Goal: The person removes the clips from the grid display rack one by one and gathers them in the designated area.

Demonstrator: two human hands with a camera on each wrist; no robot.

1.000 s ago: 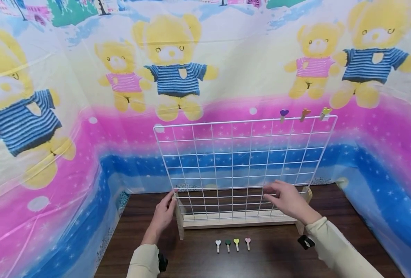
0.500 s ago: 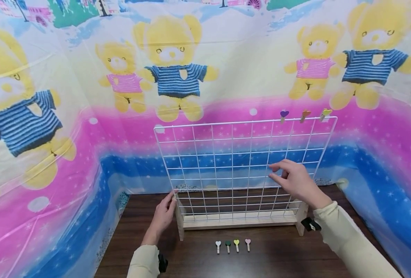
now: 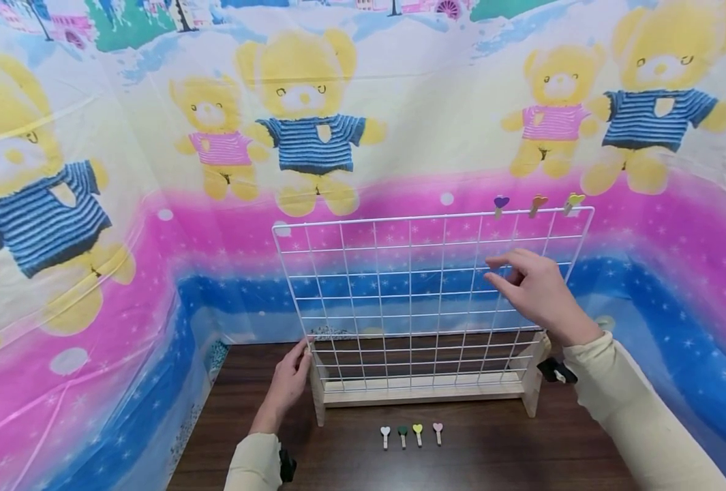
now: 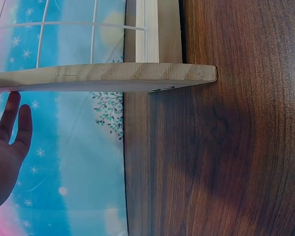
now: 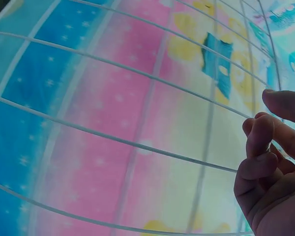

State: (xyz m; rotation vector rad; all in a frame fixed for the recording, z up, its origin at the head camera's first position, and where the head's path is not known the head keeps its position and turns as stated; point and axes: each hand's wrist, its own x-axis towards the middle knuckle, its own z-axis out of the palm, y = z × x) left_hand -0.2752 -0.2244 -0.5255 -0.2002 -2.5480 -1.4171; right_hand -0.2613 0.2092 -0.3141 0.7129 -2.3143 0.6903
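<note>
A white wire grid (image 3: 410, 296) stands upright in a wooden base (image 3: 422, 393). My left hand (image 3: 290, 377) is at the base's left end panel (image 4: 137, 73), its fairly straight fingertips touching the wood; its thumb is hidden in the left wrist view. My right hand (image 3: 537, 285) hovers in front of the grid's right part, thumb and index fingertips apart, the other fingers bent, nothing visible between them. Along the top wire to the right sit heart clothespins: purple (image 3: 500, 203), orange (image 3: 538, 203) and yellow-green (image 3: 574, 202).
On the dark wooden table (image 3: 491, 453), in front of the base, lies a row of heart clothespins: white (image 3: 385, 434), dark green (image 3: 403, 434), yellow (image 3: 418, 432) and pink (image 3: 438, 431). A bear-printed cloth (image 3: 430, 129) hangs behind and around the sides.
My right hand has risen and shifted right, from the grid's lower part to its upper right. The left hand has kept its place, and the clothespins are unmoved.
</note>
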